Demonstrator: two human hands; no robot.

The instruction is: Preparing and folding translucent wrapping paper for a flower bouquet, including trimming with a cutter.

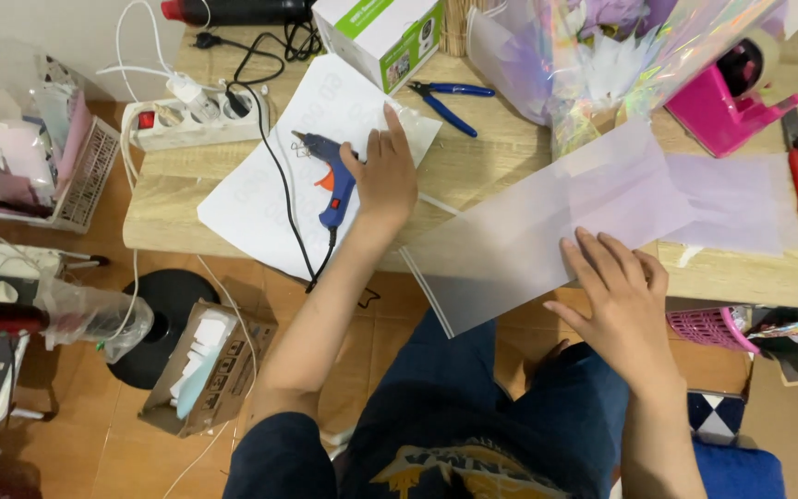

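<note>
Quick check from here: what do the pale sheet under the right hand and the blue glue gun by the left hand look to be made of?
Pale sheet: probably frosted plastic film or thin translucent paper; matte, table grain faintly shows through. Glue gun: moulded plastic by its look, smooth blue body, orange trigger. Right hand lies flat on the sheet; left hand rests at the gun.

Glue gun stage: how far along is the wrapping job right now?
Done: a bouquet sits wrapped in iridescent film. In hand: the left hand rests on the blue glue gun lying on white paper; the right hand presses a translucent sheet flat. Left: that sheet appears unglued and unattached.
</note>
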